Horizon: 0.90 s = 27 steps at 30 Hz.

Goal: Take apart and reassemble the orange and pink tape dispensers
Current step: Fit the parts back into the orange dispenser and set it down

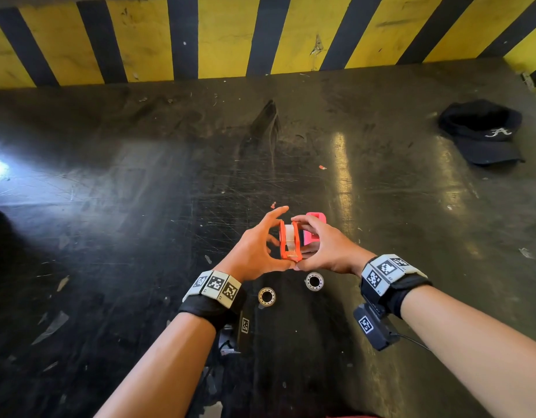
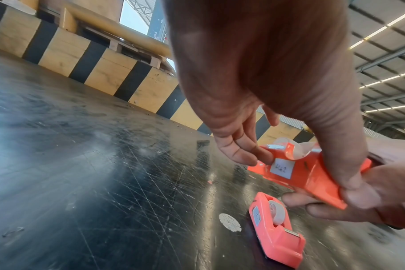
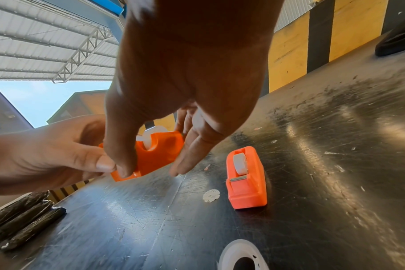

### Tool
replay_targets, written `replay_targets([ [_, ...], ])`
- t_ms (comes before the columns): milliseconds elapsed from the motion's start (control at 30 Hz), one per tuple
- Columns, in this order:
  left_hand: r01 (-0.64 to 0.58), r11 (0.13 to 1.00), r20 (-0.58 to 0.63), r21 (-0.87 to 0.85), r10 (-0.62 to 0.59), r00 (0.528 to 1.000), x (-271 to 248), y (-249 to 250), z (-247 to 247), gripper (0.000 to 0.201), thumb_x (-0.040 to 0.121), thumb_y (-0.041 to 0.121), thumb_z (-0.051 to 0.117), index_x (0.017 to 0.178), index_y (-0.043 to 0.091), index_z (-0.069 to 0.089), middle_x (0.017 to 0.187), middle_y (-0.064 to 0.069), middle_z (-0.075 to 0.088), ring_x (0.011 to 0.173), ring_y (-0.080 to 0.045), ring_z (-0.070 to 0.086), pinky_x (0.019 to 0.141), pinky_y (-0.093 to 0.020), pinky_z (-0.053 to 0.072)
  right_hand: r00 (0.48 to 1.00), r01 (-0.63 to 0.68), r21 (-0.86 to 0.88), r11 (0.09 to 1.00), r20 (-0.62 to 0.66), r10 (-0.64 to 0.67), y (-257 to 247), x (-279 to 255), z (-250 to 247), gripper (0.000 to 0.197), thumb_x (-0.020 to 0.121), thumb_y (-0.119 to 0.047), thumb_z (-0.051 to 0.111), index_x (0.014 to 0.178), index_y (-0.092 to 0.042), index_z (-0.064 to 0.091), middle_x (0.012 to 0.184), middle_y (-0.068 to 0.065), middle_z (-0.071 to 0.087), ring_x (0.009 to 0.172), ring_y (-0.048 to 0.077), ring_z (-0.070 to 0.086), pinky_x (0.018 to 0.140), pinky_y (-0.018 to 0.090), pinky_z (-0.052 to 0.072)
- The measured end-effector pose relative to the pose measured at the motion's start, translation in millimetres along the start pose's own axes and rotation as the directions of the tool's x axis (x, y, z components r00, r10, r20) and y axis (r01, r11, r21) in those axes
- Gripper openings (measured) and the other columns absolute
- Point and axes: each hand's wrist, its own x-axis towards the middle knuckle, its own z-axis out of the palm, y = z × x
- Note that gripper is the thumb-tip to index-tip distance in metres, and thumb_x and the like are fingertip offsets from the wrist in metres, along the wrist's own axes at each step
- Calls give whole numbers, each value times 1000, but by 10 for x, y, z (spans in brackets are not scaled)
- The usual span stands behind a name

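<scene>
Both hands hold the orange tape dispenser (image 1: 290, 242) just above the black table (image 1: 140, 206). A white tape roll (image 1: 290, 232) sits in its slot, and a white label shows on its side (image 2: 280, 169). My left hand (image 1: 274, 236) grips it with the thumb at the cutter end and fingers at the far end. From the other side my right hand (image 1: 305, 242) pinches it, thumb beside the left thumb. The pink tape dispenser (image 1: 315, 221) stands on the table just behind my right hand, with a roll in it (image 3: 245, 179).
Two loose tape rolls (image 1: 266, 296) (image 1: 314, 281) lie on the table near my wrists. A round sticker (image 3: 211, 195) lies beside the pink dispenser. A black cap (image 1: 480, 131) rests at the far right. A yellow-and-black striped wall (image 1: 260, 34) borders the table's far edge.
</scene>
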Motion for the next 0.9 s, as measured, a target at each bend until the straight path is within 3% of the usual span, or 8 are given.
replay_targets([
  [67,-8,1000,2,12,8,1000,19,-23,-20,121,69,24,95,160,41,16,156,-2,45,105,-6,66,89,-26,57,1000,16,-23,1000,-12,-17,8,21,-2,101,66,-12,95,147,-35,40,150,1,50,116,14,70,95,27,58],
  [133,-16,999,9,31,16,1000,36,-56,-34,124,67,25,96,160,42,15,159,-1,41,106,-6,65,87,-25,56,999,31,-95,995,-32,-35,1,49,4,102,66,-13,95,149,-33,38,148,0,50,116,8,65,92,19,50],
  [267,14,997,-14,71,-13,1000,43,-160,-61,126,65,34,96,159,46,12,163,2,30,111,-10,64,89,-28,57,995,30,-298,954,-80,-56,5,167,10,105,61,-33,93,147,-33,33,139,1,55,131,21,53,106,39,47],
  [400,133,981,-54,138,-126,991,13,-303,-56,107,70,40,92,152,37,24,152,-2,43,109,-13,63,95,-31,56,987,-18,-514,857,-146,-67,20,344,-36,107,55,-52,85,145,-31,33,137,4,61,130,29,54,111,50,39],
  [566,235,938,86,255,-264,961,-36,-540,55,81,76,41,87,141,30,40,139,-1,50,107,-16,61,96,-36,56,988,-82,-584,808,-152,-9,92,535,-12,106,58,-54,84,146,-32,29,146,5,57,143,27,45,124,64,12],
  [666,252,929,116,273,-292,949,-40,-646,138,71,81,39,83,139,26,46,134,-3,55,109,-17,60,99,-39,55,989,-105,-622,776,-146,17,134,626,13,107,57,-54,84,146,-34,27,146,5,55,144,28,44,124,66,3],
  [766,264,934,36,240,-281,959,39,-690,170,77,81,36,83,145,24,43,137,-5,56,119,-22,59,103,-44,52,988,-124,-646,753,-148,36,159,678,41,106,61,-54,85,147,-33,29,145,7,55,146,30,42,123,68,-1],
  [900,246,939,-9,240,-251,968,295,-659,136,100,77,31,87,157,23,29,153,-10,46,134,-27,54,111,-43,48,989,-116,-673,731,-145,23,142,695,86,104,64,-57,85,149,-31,30,147,5,54,147,29,41,122,70,-3],
])
